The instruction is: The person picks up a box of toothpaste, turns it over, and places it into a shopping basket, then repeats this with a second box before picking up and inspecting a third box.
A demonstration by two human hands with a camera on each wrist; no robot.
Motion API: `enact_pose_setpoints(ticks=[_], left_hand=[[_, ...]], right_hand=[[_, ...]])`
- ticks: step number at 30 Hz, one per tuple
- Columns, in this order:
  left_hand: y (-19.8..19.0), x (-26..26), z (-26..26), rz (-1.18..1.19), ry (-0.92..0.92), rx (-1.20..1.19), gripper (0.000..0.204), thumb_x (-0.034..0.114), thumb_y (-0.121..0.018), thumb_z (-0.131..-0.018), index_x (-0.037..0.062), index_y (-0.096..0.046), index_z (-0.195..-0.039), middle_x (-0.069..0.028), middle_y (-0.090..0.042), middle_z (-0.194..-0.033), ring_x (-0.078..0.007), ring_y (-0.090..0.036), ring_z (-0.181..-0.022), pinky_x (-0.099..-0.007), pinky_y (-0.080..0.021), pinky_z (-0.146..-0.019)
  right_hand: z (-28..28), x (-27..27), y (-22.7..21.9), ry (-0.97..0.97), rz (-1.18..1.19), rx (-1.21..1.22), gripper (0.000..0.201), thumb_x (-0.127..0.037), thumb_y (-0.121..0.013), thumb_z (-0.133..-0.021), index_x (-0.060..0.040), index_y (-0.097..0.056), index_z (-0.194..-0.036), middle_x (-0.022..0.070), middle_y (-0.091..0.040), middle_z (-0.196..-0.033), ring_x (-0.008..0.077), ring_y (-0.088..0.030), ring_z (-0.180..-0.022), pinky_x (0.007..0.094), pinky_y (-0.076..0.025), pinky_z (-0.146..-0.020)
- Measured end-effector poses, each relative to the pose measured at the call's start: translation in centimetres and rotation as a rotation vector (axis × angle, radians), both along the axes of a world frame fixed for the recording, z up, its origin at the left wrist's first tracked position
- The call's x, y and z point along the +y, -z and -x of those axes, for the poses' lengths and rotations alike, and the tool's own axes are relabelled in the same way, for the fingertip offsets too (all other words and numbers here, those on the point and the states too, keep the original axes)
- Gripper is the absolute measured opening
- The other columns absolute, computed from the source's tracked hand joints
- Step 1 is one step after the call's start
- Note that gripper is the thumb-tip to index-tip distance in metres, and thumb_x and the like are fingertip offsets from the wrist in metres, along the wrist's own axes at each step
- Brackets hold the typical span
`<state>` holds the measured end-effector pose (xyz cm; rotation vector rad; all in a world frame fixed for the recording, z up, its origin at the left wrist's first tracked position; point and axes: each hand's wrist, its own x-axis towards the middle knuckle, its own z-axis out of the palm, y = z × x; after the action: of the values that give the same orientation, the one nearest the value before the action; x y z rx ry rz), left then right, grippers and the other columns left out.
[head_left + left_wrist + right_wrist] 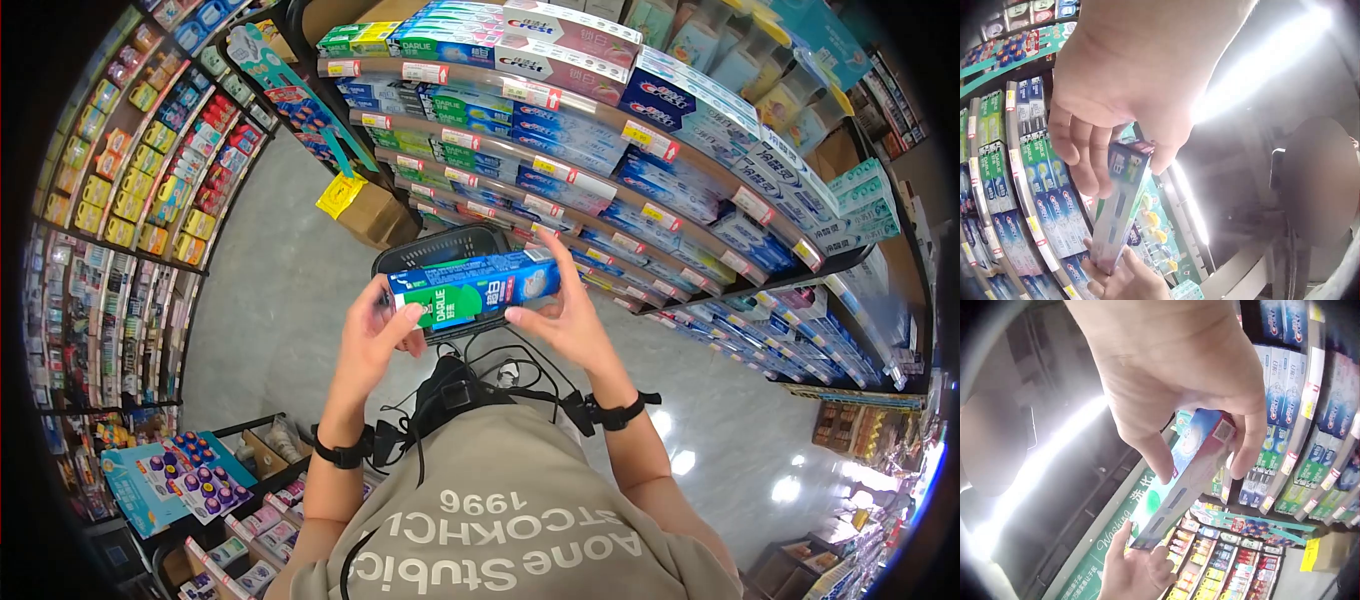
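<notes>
A blue and green Darlie toothpaste box [470, 290] is held level in front of the body, its printed front turned up to the head camera. The left hand [372, 325] grips its left end, thumb on the front face. At the other end the right hand [570, 315] pinches the box between thumb and fingers. From the left wrist the same toothpaste box [1121, 200] appears end-on below the left hand [1129, 81]. In the right wrist view, the right hand [1185, 387] spans the box's [1185, 469] near end.
A black shopping basket [440, 247] sits on the floor below the box. Shelves of toothpaste [570, 130] rise ahead and to the right. A brown carton [370, 212] with a yellow label stands beside the basket. More stocked shelves [130, 180] line the left.
</notes>
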<state>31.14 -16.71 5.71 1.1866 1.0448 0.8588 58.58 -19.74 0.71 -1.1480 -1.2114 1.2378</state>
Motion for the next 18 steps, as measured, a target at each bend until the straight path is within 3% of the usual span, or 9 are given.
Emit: enact_pose_setpoints(ticks=[4, 5, 8, 9, 12, 13, 16, 18], left_hand=[[1.5, 3.6, 1.7, -0.112, 0.056, 0.156, 0.029, 0.027, -0.071, -0.099, -0.0002, -0.066, -0.107, -0.0058, -0.070, -0.086, -0.0098, -0.063, -0.067, -0.0244, -0.048, -0.060], [1.9, 4.4, 2.2, -0.087, 0.007, 0.186, 0.030, 0.028, -0.073, -0.098, -0.0014, -0.070, -0.104, -0.0056, -0.070, -0.085, -0.0082, -0.061, -0.066, -0.0238, -0.047, -0.061], [4.8, 7.1, 4.0, -0.146, -0.042, 0.319, 0.029, 0.027, -0.073, -0.098, -0.0017, -0.070, -0.102, -0.0027, -0.070, -0.081, -0.0069, -0.059, -0.065, -0.0232, -0.046, -0.059], [5.9, 7.7, 4.3, -0.146, -0.084, 0.356, 0.035, 0.034, -0.076, -0.094, -0.0006, -0.072, -0.099, -0.0055, -0.069, -0.075, -0.0109, -0.059, -0.060, -0.0271, -0.046, -0.057], [12.1, 9.9, 6.7, -0.268, -0.034, 0.909, 0.044, 0.044, -0.079, -0.088, 0.0011, -0.073, -0.096, -0.0131, -0.069, -0.072, -0.0214, -0.062, -0.057, -0.0336, -0.049, -0.057], [14.0, 10.4, 7.1, -0.247, -0.021, 0.986, 0.052, 0.053, -0.078, -0.083, 0.0024, -0.073, -0.095, -0.0215, -0.071, -0.077, -0.0359, -0.069, -0.066, -0.0435, -0.055, -0.065], [22.6, 11.8, 9.9, -0.234, 0.083, 1.309, 0.053, 0.054, -0.074, -0.084, 0.0023, -0.073, -0.094, -0.0229, -0.074, -0.085, -0.0429, -0.072, -0.080, -0.0504, -0.058, -0.073], [29.2, 12.4, 12.4, -0.114, 0.071, 1.334, 0.054, 0.056, -0.075, -0.082, 0.0046, -0.075, -0.099, -0.0231, -0.075, -0.090, -0.0432, -0.072, -0.091, -0.0527, -0.057, -0.079]], right_hand=[[-1.4, 2.2, 1.6, -0.015, -0.013, 0.086, 0.101, -0.011, -0.083, -0.087, -0.0150, -0.020, -0.166, 0.0181, -0.039, -0.160, 0.0203, -0.061, -0.119, 0.0289, -0.059, -0.080], [-2.1, 2.0, 1.0, 0.003, 0.073, 0.009, 0.085, -0.014, -0.080, -0.090, -0.0120, -0.033, -0.162, 0.0157, -0.052, -0.152, 0.0165, -0.066, -0.104, 0.0293, -0.057, -0.079], [-3.3, 2.3, 3.5, -0.009, 0.173, -0.047, 0.065, -0.017, -0.077, -0.094, -0.0084, -0.049, -0.152, 0.0118, -0.066, -0.136, 0.0133, -0.067, -0.094, 0.0293, -0.055, -0.077], [-3.3, 2.2, 3.9, 0.023, 0.193, -0.041, 0.050, -0.021, -0.073, -0.097, -0.0065, -0.058, -0.143, 0.0085, -0.073, -0.123, 0.0121, -0.068, -0.094, 0.0291, -0.055, -0.075], [-4.4, 1.2, 10.0, 0.054, 0.332, -0.057, 0.049, -0.024, -0.072, -0.098, -0.0064, -0.059, -0.141, 0.0075, -0.073, -0.120, 0.0125, -0.068, -0.093, 0.0277, -0.053, -0.073], [-4.5, 0.7, 11.9, 0.066, 0.397, -0.096, 0.048, -0.025, -0.072, -0.098, -0.0068, -0.060, -0.140, 0.0072, -0.074, -0.119, 0.0128, -0.069, -0.093, 0.0275, -0.053, -0.073], [-4.6, -0.4, 16.8, 0.088, 0.609, -0.127, 0.045, -0.027, -0.071, -0.098, -0.0087, -0.062, -0.139, 0.0070, -0.074, -0.117, 0.0144, -0.070, -0.093, 0.0280, -0.054, -0.075], [-4.6, -2.5, 18.5, 0.118, 0.768, -0.035, 0.043, -0.028, -0.070, -0.099, -0.0110, -0.062, -0.138, 0.0075, -0.074, -0.118, 0.0164, -0.070, -0.096, 0.0295, -0.054, -0.079]])
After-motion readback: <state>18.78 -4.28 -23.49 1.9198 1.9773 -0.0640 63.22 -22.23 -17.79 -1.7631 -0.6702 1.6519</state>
